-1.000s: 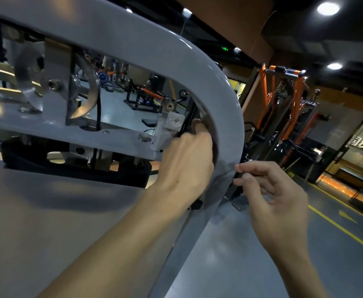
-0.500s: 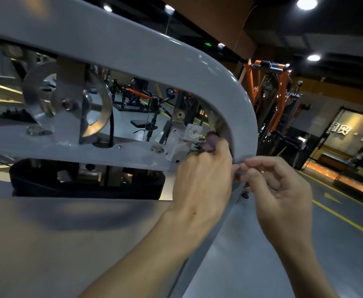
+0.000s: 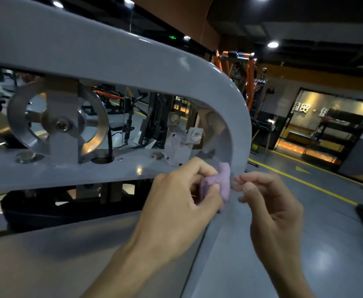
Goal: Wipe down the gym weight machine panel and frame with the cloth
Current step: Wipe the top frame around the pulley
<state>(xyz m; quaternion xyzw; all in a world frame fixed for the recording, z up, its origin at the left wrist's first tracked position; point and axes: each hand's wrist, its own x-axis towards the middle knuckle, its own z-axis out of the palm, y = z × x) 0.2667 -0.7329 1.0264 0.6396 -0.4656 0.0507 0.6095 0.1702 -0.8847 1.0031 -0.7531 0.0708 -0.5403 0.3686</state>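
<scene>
cloth point(image 3: 218, 182) bunched upright in left hand point(image 3: 182, 203)

An indoor gym is showing here. A grey weight machine frame point(image 3: 116, 54) with a metal cable pulley point(image 3: 58, 123) is filling the foreground. Behind it, orange exercise racks point(image 3: 241, 67) and black workout stations point(image 3: 131, 117) are standing on a glossy grey floor point(image 3: 305, 211) marked with yellow lines point(image 3: 301, 179), under round ceiling lights point(image 3: 272, 44).

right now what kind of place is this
Most likely a commercial gym floor. The left hand holds a purple cloth against a grey weight machine frame with a cable pulley; orange exercise racks stand behind, and yellow lane lines mark the floor.
</scene>
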